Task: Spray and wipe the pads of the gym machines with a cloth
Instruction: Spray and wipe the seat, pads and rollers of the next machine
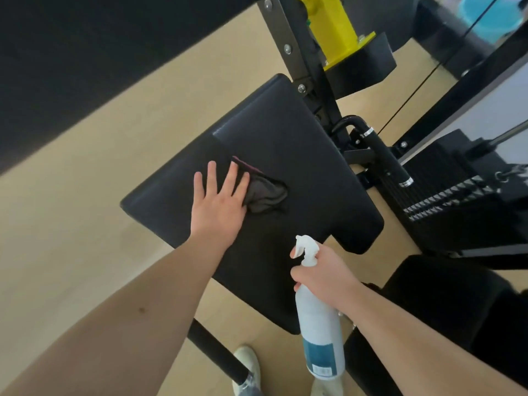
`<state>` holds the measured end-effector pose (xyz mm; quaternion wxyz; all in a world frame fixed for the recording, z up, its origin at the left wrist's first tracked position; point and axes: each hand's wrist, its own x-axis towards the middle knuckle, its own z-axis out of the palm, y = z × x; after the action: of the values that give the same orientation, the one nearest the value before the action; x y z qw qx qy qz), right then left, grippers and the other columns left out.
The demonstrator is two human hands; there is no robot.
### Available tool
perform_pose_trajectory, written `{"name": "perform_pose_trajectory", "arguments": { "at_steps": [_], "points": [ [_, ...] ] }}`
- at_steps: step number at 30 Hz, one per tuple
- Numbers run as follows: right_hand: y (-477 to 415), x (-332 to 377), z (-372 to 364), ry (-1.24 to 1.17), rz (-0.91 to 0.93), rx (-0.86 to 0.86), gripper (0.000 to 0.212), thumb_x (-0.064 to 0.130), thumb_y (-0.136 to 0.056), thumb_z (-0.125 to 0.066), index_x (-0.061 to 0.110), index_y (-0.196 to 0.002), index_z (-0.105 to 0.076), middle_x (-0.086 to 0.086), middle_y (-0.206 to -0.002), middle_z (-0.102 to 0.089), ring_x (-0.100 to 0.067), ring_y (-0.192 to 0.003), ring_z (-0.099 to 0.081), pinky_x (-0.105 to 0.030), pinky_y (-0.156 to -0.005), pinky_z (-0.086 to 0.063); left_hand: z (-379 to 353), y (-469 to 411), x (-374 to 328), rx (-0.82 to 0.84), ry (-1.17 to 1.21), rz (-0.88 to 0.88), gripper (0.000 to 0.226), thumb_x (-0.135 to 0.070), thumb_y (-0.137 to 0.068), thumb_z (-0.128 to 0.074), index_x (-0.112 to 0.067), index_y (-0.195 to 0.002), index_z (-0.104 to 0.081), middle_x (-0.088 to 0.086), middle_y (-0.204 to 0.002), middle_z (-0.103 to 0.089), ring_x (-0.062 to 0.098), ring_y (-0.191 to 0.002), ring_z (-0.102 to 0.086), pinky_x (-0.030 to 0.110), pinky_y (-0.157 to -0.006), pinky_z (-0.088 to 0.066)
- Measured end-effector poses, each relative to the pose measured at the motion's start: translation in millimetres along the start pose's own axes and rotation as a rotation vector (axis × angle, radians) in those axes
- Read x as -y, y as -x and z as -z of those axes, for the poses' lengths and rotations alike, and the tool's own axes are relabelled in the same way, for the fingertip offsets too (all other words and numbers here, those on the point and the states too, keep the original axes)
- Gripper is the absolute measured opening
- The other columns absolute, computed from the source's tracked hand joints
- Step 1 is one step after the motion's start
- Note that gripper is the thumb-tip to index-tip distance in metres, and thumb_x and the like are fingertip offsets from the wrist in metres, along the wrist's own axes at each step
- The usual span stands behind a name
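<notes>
A wide black machine pad (300, 155) fills the middle of the view, tilted up to the right. My left hand (218, 200) lies flat on it with fingers spread, pressing a dark crumpled cloth (264, 192) whose bulk shows to the right of my fingers. My right hand (323, 271) grips the neck of a white spray bottle (318, 321) just below the pad's near edge, the nozzle pointing left and the bottle body with its teal label hanging down.
Black machine frame with a yellow part (334, 32) rises behind the pad. A black handle bar (385, 155) and a weight stack (445, 195) stand at the right. A second black pad (445, 295) lies lower right. Tan floor at left; my shoe (248, 364) below.
</notes>
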<state>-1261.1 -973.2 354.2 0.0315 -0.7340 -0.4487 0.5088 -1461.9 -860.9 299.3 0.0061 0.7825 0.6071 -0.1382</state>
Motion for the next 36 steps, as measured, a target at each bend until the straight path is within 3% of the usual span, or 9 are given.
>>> {"name": "perform_pose_trajectory", "arguments": {
  "at_steps": [4, 9, 13, 18, 20, 22, 25, 29, 36],
  "points": [
    [3, -1, -7, 0.007, 0.017, 0.003, 0.013, 0.027, -0.089, -0.067, 0.021, -0.089, -0.056, 0.001, -0.083, -0.060, -0.019, -0.085, -0.063, -0.026, -0.071, -0.048, -13, 23, -21, 0.030, 0.058, 0.037, 0.063, -0.040, -0.109, -0.024, -0.022, -0.163, 0.003, 0.008, -0.171, 0.013, 0.043, -0.155, 0.015, 0.064, -0.123, 0.000],
    [5, -15, -12, 0.093, 0.072, -0.011, 0.021, 0.027, -0.092, -0.067, 0.029, -0.083, -0.049, 0.007, -0.083, -0.058, -0.013, -0.081, -0.060, -0.021, -0.071, -0.047, -50, 87, -75, 0.148, 0.086, -0.242, 0.064, -0.039, -0.109, -0.032, -0.026, -0.163, -0.001, 0.006, -0.171, 0.012, 0.042, -0.152, 0.024, 0.066, -0.119, 0.011],
    [10, -29, -29, 0.158, 0.071, 0.020, 0.018, 0.031, -0.090, -0.067, 0.028, -0.105, -0.056, 0.007, -0.091, -0.061, -0.012, -0.085, -0.062, -0.022, -0.075, -0.049, -73, 158, -115, 0.340, 0.263, -0.372, 0.063, -0.030, -0.108, -0.039, -0.034, -0.159, -0.002, -0.006, -0.171, 0.005, 0.030, -0.147, 0.036, 0.059, -0.118, 0.023],
    [24, -42, -40, 0.230, 0.084, 0.025, 0.023, 0.035, -0.090, -0.066, 0.032, -0.106, -0.050, 0.010, -0.090, -0.057, -0.014, -0.086, -0.061, -0.027, -0.082, -0.053, -82, 194, -124, 0.416, 0.308, -0.364, 0.052, -0.035, -0.107, -0.042, -0.030, -0.158, -0.036, -0.006, -0.172, -0.005, 0.026, -0.153, 0.027, 0.058, -0.123, 0.014],
    [34, -43, -39, 0.260, 0.093, 0.032, 0.022, 0.034, -0.091, -0.066, 0.032, -0.104, -0.049, 0.010, -0.090, -0.056, -0.013, -0.084, -0.060, -0.026, -0.082, -0.052, -71, 202, -115, 0.463, 0.381, -0.313, 0.044, -0.035, -0.107, -0.042, -0.027, -0.149, -0.051, -0.007, -0.169, -0.018, 0.022, -0.158, 0.011, 0.054, -0.127, 0.007],
    [47, -41, -35, 0.262, 0.102, 0.044, 0.022, 0.034, -0.091, -0.066, 0.031, -0.104, -0.048, 0.009, -0.091, -0.056, -0.013, -0.085, -0.060, -0.025, -0.079, -0.051, -54, 210, -103, 0.474, 0.549, -0.173, 0.036, -0.033, -0.106, -0.044, -0.027, -0.137, -0.060, -0.006, -0.159, -0.040, 0.019, -0.153, -0.025, 0.046, -0.127, -0.019],
    [71, -33, -23, 0.246, 0.130, 0.058, 0.021, 0.032, -0.092, -0.065, 0.029, -0.104, -0.048, 0.006, -0.091, -0.057, -0.014, -0.086, -0.059, -0.023, -0.075, -0.048, -18, 218, -84, 0.468, 0.786, 0.054, 0.020, -0.032, -0.106, -0.046, -0.028, -0.110, -0.065, -0.005, -0.112, -0.064, 0.012, -0.100, -0.061, 0.031, -0.093, -0.054],
    [104, -18, -9, 0.242, 0.174, 0.040, 0.023, 0.032, -0.092, -0.065, 0.028, -0.106, -0.047, 0.007, -0.089, -0.055, -0.014, -0.084, -0.059, -0.022, -0.071, -0.045, 27, 230, -65, 0.400, 0.893, 0.162, 0.019, -0.029, -0.103, -0.045, -0.026, -0.092, -0.059, -0.008, -0.087, -0.060, 0.010, -0.078, -0.061, 0.031, -0.071, -0.054],
    [154, 1, 16, 0.219, 0.263, 0.017, 0.017, 0.029, -0.090, -0.066, 0.033, -0.101, -0.054, 0.010, -0.087, -0.061, -0.012, -0.078, -0.061, -0.021, -0.073, -0.053, 109, 263, -59, 0.249, 1.151, 0.353, 0.004, -0.028, -0.103, -0.053, -0.026, -0.101, -0.055, -0.010, -0.086, -0.063, 0.003, -0.069, -0.063, 0.014, -0.053, -0.045]
  ]
}}
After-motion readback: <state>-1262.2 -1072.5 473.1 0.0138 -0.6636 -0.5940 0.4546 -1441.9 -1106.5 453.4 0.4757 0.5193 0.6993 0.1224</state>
